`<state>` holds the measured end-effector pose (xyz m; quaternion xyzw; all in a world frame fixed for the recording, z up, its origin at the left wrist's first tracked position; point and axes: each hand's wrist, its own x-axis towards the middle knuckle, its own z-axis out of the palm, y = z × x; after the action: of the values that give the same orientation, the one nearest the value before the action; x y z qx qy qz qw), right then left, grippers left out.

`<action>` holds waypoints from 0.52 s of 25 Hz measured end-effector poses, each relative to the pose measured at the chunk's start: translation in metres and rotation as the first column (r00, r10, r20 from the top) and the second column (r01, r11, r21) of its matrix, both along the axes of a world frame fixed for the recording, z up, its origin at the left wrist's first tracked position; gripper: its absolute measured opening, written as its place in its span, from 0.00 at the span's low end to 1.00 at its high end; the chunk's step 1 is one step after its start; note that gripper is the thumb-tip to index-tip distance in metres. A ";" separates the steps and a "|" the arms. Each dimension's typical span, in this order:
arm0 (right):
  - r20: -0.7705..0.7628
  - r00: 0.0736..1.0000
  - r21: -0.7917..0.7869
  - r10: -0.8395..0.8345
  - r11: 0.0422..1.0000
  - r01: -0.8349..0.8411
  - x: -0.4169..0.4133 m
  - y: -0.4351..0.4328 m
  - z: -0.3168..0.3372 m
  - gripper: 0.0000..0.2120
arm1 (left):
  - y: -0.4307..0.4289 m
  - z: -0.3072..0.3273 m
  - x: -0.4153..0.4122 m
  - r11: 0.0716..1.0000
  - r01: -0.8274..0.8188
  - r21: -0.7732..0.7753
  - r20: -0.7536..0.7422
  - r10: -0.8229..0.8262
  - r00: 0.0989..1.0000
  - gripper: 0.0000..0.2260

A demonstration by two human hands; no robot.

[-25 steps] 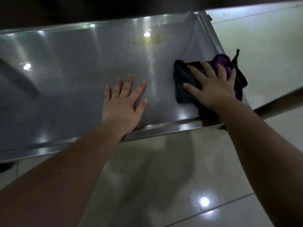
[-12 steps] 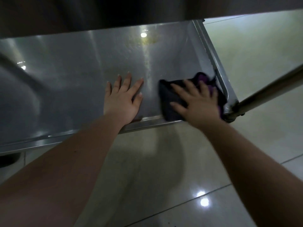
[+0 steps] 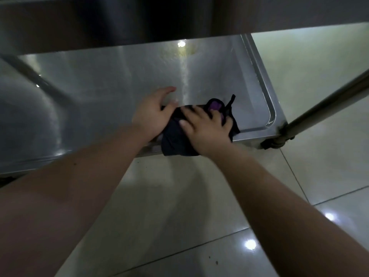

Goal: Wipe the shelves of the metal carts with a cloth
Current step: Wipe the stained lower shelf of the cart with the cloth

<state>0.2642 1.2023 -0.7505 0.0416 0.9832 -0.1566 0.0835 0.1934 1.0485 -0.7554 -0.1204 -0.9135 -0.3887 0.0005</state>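
The cloth (image 3: 175, 136) has slid left along the shelf's front lip, away from the rounded right corner it was crowding half a second ago. It now meets the left grip (image 3: 152, 114). That grip lay flat on the shelf (image 3: 99, 86) before and has since tipped up onto its edge.

The right grip (image 3: 207, 129) lies spread over the bunched cloth and presses it down, fingers splayed rather than closed round it. The left grip is loose and holds nothing. Its fingers reach toward the upper middle of the frame, and its thumb sits at the cloth's left edge. Whether it is pinching the fabric I cannot tell.

The cloth is dark with a purple patch showing. It sits at centre frame on the lower shelf's near edge, with part of it hanging over the lip toward the floor (image 3: 179, 206). The upper shelf (image 3: 119, 17) fills the top of the frame, and a cart post (image 3: 319, 104) slants in from the right.

The step in hand looks like a sideways wiping pass along the front of the lower shelf. Most of the shelf to the left and toward the back looks uncovered so far, including a yellowish smear (image 3: 186, 50) under the light glare.

The next move probably calls for getting the left grip out of the cloth's path. The cloth should also come back fully onto the metal so it doesn't slip off the lip. After that, a firm push away from the body, toward that smear.
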 end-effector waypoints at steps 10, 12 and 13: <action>-0.119 0.992 0.020 -0.037 0.999 0.040 -0.013 0.070 0.022 0.11 | 0.002 0.013 0.024 0.818 0.232 -0.527 -0.053 -0.304 0.951 0.22; -0.184 0.979 0.121 -0.084 0.987 0.107 -0.024 0.075 0.026 0.07 | 0.005 0.013 0.025 0.802 0.214 -0.558 -0.065 -0.300 0.952 0.23; -0.200 0.972 0.165 -0.121 0.974 0.156 -0.030 0.076 0.026 0.07 | 0.008 0.012 0.025 0.795 0.205 -0.571 -0.064 -0.292 0.954 0.24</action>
<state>0.2342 1.2783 -0.7243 0.1027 0.9915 -0.0760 -0.0255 0.2182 1.0566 -0.7430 -0.2630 -0.9603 -0.0917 -0.0180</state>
